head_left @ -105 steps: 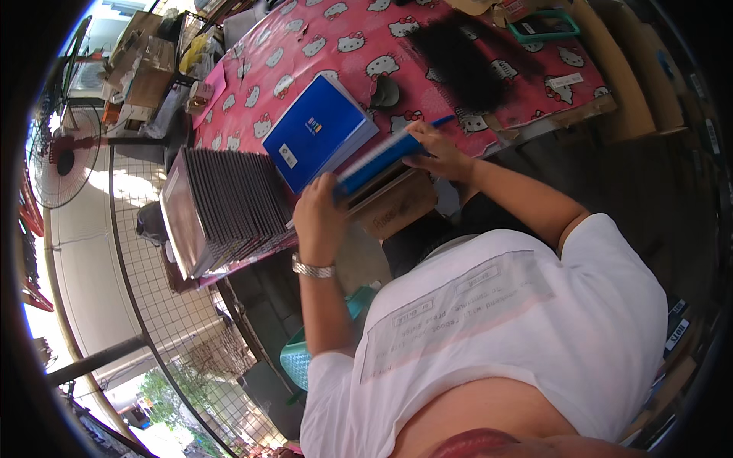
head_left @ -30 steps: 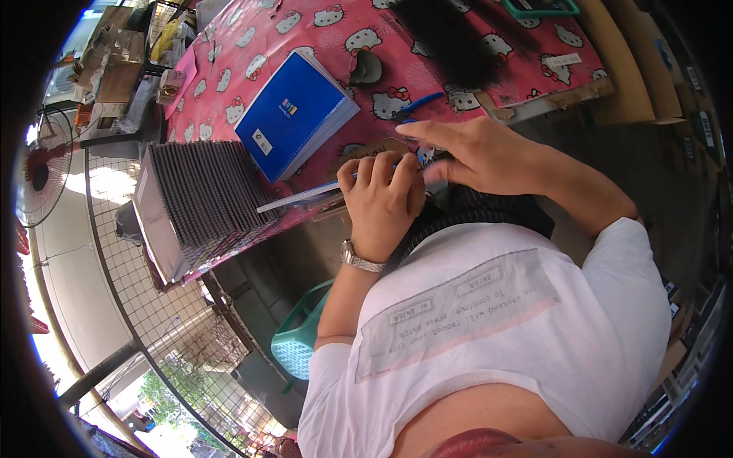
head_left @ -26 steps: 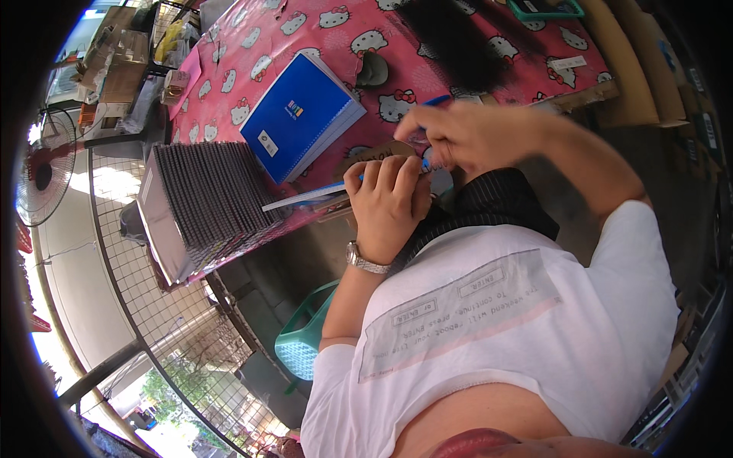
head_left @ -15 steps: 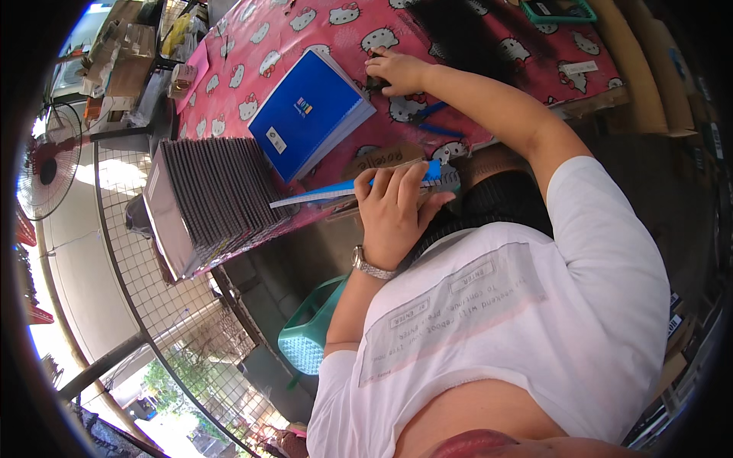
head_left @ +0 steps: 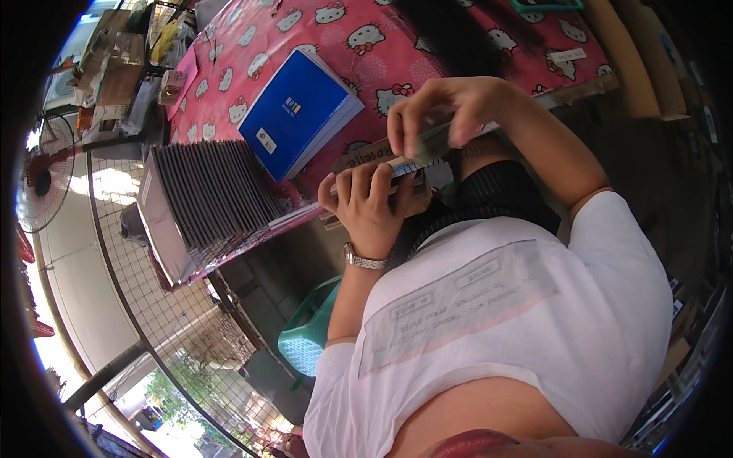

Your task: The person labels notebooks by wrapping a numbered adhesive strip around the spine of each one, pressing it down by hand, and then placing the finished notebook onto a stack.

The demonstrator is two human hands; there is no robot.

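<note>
My left hand [head_left: 366, 202], with a watch at its wrist, is closed over a thin notebook [head_left: 404, 169] by the table's near edge. The notebook is seen almost edge-on, with a little blue showing. Beneath it sits a brown wooden or cardboard block [head_left: 420, 200]. My right hand [head_left: 456, 114] hovers just above the notebook's right end, its fingers bent around a blurred dark greenish thing [head_left: 434, 145] I cannot make out. A blue notebook [head_left: 294, 111] lies on the table beyond my left hand.
A tall stack of dark-edged notebooks [head_left: 217, 195] stands on the pink patterned table cover [head_left: 259, 69] at left. Brown cardboard [head_left: 357, 159] lies near the table edge. A green plastic stool [head_left: 301, 343] is below, a fan [head_left: 46, 179] at far left.
My right hand has come back from the table to beside my left hand, bringing the small dark thing. My left hand has shifted slightly left, and its notebook sits lower against the block.
</note>
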